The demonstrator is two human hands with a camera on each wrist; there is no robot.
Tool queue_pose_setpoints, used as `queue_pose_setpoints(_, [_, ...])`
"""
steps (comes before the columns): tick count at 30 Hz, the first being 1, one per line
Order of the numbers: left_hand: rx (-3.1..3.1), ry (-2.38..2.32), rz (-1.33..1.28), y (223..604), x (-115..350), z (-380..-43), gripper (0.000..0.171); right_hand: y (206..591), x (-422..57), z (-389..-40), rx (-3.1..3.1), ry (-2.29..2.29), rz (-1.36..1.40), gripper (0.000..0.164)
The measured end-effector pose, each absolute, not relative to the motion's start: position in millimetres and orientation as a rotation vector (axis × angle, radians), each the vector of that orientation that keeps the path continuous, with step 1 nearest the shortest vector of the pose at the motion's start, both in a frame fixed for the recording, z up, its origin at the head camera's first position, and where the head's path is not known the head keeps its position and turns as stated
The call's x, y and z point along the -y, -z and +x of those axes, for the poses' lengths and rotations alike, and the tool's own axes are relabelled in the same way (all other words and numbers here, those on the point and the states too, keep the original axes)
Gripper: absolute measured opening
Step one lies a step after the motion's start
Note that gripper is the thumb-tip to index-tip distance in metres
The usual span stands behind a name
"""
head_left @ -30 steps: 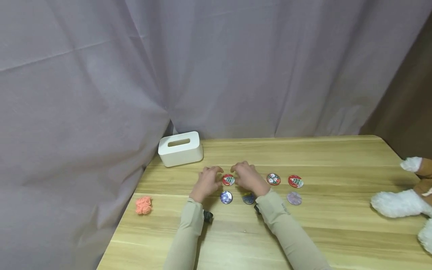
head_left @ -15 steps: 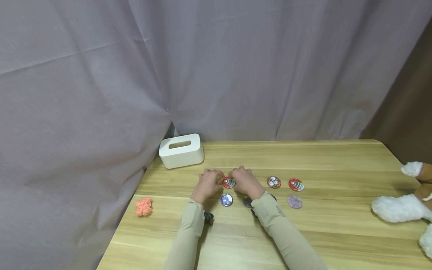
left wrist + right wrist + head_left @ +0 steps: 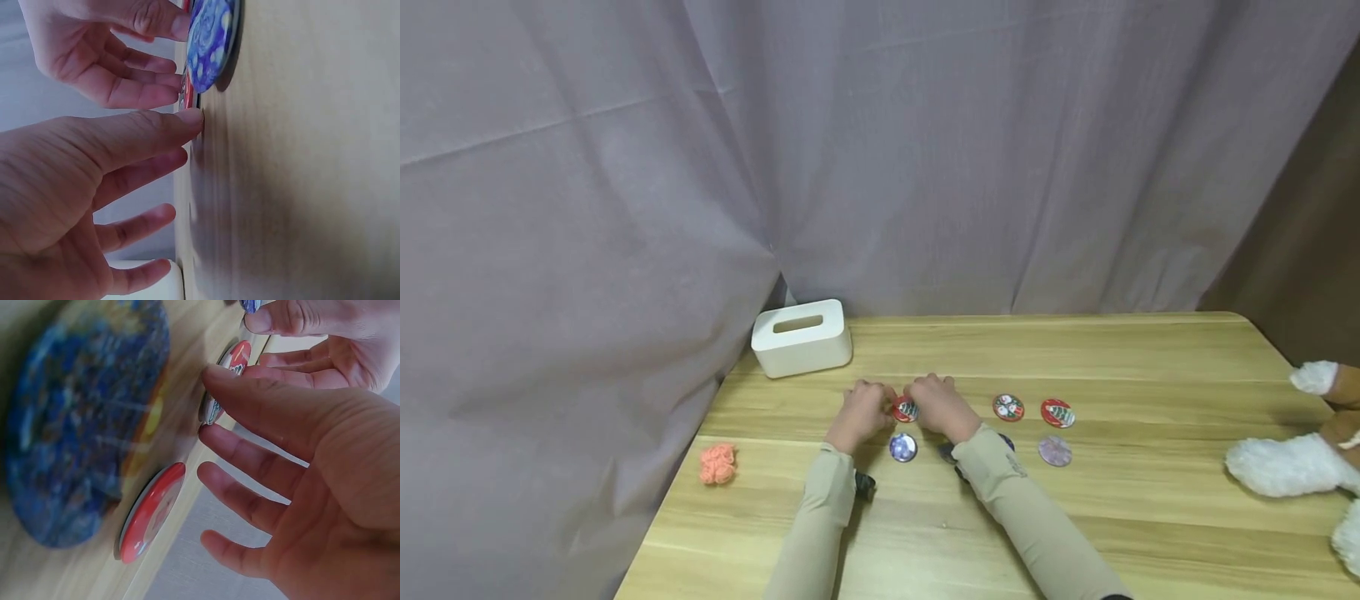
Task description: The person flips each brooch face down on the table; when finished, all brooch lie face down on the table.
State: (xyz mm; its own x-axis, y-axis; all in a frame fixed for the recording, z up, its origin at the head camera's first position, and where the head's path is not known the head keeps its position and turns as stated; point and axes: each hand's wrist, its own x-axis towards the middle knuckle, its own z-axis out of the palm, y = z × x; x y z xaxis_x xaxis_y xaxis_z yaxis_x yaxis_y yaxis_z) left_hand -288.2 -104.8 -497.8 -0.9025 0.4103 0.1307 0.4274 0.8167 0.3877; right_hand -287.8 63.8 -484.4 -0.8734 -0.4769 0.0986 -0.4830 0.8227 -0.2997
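Note:
Both hands meet at a red round badge with a green tree print (image 3: 906, 408), which lies on the table. My left hand (image 3: 864, 414) has its thumb and index finger at the badge's left edge. From the other side, my right hand (image 3: 942, 407) pinches the right edge between thumb and index finger (image 3: 219, 440); its other fingers are spread. Nearer the person lies a blue-purple badge (image 3: 903, 447), seen close in the left wrist view as a swirl-printed disc (image 3: 209, 47). A dark blue badge (image 3: 81, 431) fills the left of the right wrist view; the right wrist partly hides it from above.
Right of the hands lie a snowman badge (image 3: 1008, 407), another red tree badge (image 3: 1057, 413) and a pale purple badge (image 3: 1056, 451). A white tissue box (image 3: 802, 339) stands at back left, coral yarn (image 3: 718, 463) at left, and a plush toy (image 3: 1285, 467) at right.
The right hand has moved left and closed in on the red tree badge. The left fingers have come up to its other edge. The badge has shifted slightly left.

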Motion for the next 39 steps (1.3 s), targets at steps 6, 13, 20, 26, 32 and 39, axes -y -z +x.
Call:
queue_pose_setpoints(6, [2.946,0.642,-0.689,500.8,105.4,-289.2,0.022,485.4,-61.0,-291.3,2.997,-0.517,0.784,0.026])
queue_pose_setpoints(13, [2.926,0.59,-0.709,502.0,107.4,-291.3,0.019,481.7,-61.4,-292.3,2.972,-0.552,0.818,0.022])
queue_pose_setpoints(20, [2.913,0.597,-0.728,498.2,112.1,-291.2,0.013,479.8,-68.9,-294.7,2.994,-0.632,0.856,0.021])
queue_pose_setpoints(26, [2.918,0.614,-0.738,494.7,113.5,-289.3,0.009,478.7,-74.0,-295.5,3.009,-0.695,0.91,0.024])
queue_pose_setpoints(32, [2.868,0.572,-0.751,492.9,115.0,-290.4,0.006,478.9,-78.9,-297.5,2.97,-0.717,0.975,0.018])
queue_pose_setpoints(39, [2.845,0.57,-0.727,488.8,113.1,-289.1,0.006,475.2,-80.1,-296.9,2.964,-0.725,0.989,0.017])
